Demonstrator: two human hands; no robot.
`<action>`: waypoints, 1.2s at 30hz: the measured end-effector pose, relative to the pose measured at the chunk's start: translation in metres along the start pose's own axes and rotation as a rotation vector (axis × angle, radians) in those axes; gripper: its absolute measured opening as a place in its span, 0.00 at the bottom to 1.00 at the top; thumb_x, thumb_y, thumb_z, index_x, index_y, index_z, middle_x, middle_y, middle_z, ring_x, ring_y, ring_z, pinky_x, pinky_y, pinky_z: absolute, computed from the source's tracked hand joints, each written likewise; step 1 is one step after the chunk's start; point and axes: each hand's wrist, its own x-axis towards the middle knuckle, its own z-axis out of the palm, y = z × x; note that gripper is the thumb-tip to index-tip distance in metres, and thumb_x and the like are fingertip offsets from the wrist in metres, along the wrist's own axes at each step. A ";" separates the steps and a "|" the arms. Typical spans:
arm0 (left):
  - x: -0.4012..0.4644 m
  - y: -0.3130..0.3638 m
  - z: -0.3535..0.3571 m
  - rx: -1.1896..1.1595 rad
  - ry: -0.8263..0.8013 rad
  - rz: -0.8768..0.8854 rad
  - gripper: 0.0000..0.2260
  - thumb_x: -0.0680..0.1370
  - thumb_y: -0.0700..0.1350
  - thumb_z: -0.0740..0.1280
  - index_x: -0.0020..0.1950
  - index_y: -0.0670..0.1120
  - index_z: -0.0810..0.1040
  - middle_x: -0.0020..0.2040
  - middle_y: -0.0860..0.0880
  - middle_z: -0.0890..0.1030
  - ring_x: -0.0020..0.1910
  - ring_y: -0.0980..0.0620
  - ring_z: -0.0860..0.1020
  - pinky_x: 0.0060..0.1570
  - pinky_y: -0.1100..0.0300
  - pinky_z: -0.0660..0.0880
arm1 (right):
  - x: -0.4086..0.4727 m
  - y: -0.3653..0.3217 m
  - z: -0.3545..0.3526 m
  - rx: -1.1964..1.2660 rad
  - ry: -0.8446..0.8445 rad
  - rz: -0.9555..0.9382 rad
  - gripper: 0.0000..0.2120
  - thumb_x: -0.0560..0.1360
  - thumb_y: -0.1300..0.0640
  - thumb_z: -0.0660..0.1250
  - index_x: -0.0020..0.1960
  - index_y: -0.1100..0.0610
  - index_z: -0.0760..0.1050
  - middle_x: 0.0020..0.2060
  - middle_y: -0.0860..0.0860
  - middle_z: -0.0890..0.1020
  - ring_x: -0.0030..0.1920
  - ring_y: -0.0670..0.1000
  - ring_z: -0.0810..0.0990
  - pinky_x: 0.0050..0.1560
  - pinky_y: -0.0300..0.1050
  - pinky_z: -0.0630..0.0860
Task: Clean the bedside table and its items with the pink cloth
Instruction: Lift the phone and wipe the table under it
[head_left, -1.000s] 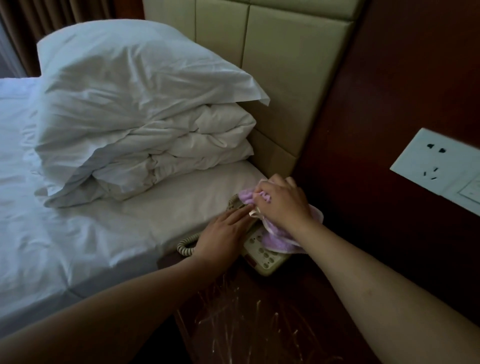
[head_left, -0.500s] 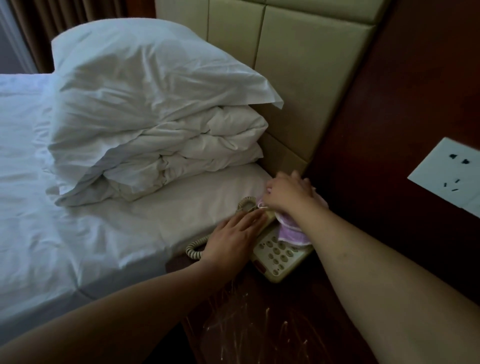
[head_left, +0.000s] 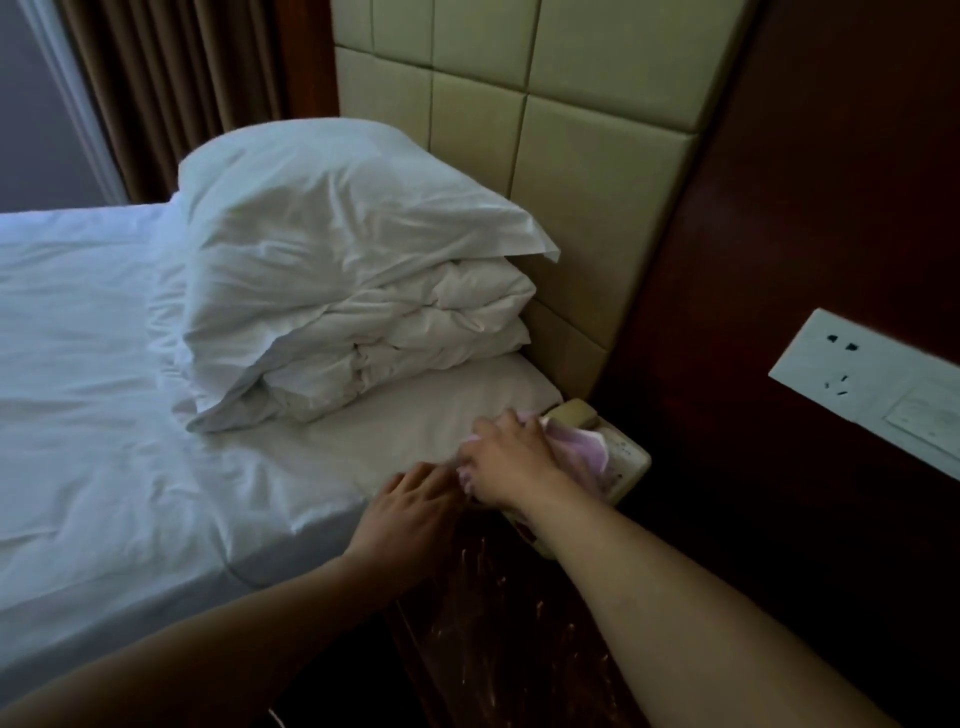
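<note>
Fingers (head_left: 483, 441) bunch pink cloth (head_left: 582, 452) on telephone (head_left: 628, 452), mattress (head_left: 415, 421) alongside.

This is a bedroom, most likely a hotel room. A bed (head_left: 130, 364) with white sheets carries a pillow (head_left: 332, 208) on a folded duvet (head_left: 415, 332), against a padded headboard (head_left: 545, 130). Brown curtains (head_left: 171, 93) hang behind, and a corded telephone (head_left: 623, 452) sits under a wall socket (head_left: 841, 364).

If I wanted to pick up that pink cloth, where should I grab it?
Probably pinch the loose bunched edge of the pink cloth, coming from above on the wall side. That part lies free on the phone; the right hand covers the rest.
</note>
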 end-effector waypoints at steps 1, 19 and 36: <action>-0.001 -0.003 -0.004 0.004 0.034 0.002 0.15 0.77 0.55 0.61 0.59 0.52 0.78 0.55 0.51 0.79 0.51 0.46 0.78 0.45 0.54 0.75 | -0.003 -0.001 -0.001 0.049 -0.004 -0.033 0.13 0.80 0.44 0.62 0.60 0.44 0.79 0.62 0.52 0.74 0.64 0.61 0.69 0.64 0.60 0.65; 0.091 0.020 0.010 -0.203 -0.289 -0.004 0.28 0.83 0.47 0.56 0.82 0.59 0.52 0.83 0.59 0.52 0.82 0.50 0.48 0.80 0.48 0.48 | -0.018 0.141 0.052 0.323 0.095 0.716 0.18 0.81 0.45 0.53 0.64 0.48 0.75 0.63 0.53 0.73 0.63 0.61 0.71 0.61 0.60 0.73; 0.117 0.008 -0.022 0.150 -0.572 0.297 0.33 0.83 0.50 0.65 0.83 0.45 0.53 0.83 0.50 0.48 0.82 0.51 0.49 0.76 0.61 0.49 | -0.085 0.005 0.037 -0.057 0.025 0.021 0.21 0.74 0.56 0.64 0.66 0.43 0.73 0.65 0.51 0.70 0.64 0.61 0.69 0.62 0.62 0.69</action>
